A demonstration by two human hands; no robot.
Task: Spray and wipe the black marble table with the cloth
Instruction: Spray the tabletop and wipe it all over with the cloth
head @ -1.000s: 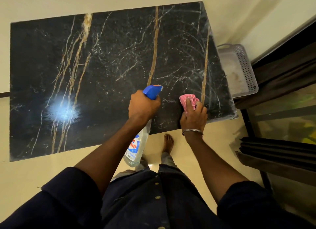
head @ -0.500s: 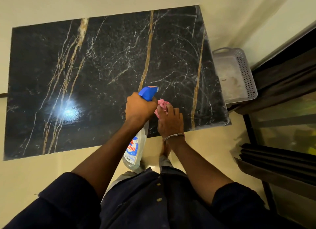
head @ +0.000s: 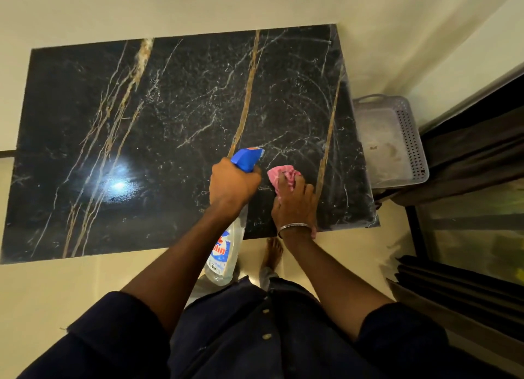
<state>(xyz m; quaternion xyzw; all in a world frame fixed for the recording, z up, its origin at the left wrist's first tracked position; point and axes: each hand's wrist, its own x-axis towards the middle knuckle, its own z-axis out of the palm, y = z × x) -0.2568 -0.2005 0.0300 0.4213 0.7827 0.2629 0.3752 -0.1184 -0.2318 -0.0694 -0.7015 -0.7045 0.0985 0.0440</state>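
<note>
Clenched round the neck of the spray bottle (head: 226,248), the left hand (head: 232,186) holds it with the blue nozzle aimed out across the black marble table (head: 170,123), while the clear body hangs down past the table's front edge. I take that as a way of having the trigger ready without ever setting the bottle down on the surface being cleaned. Just beside it the right hand (head: 295,200) has its fingers curled over a bunched pink cloth (head: 283,173) and presses it flat to the marble near the table's right front corner, a fold of pink poking out ahead of the fingertips and another scrap showing by the wrist. Wadding it up like that, I'd guess, gives a firmer pad to bear down on. Fine droplets speckle the middle of the slab, and faint curved smears show around the right-hand side, so this looks like mid-wipe, with most of the left half (where a ceiling light glares off the polish) yet to be gone over. A grey basket (head: 411,140) sits on the floor just beyond the table's right edge, well out of the cloth's way.
</note>
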